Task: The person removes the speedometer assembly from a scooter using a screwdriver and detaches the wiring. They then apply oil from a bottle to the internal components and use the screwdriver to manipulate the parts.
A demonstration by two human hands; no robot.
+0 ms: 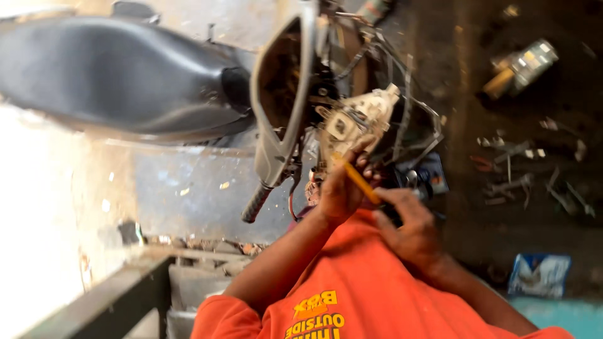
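In the head view, the left hand (pixel 339 188) is closed around a thin yellow tool (pixel 360 181). It holds the tip up by the white part (pixel 361 116) with wires at the front of the scooter (pixel 282 113), likely to work on it. The right hand (pixel 408 231) touches the tool's low end, maybe to steady it, but I cannot tell if it grips.

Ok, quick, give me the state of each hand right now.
Left hand: closed on the yellow tool, at the motorcycle's white part.
Right hand: fingers curled, touching the tool's lower end; whether it grips cannot be told.
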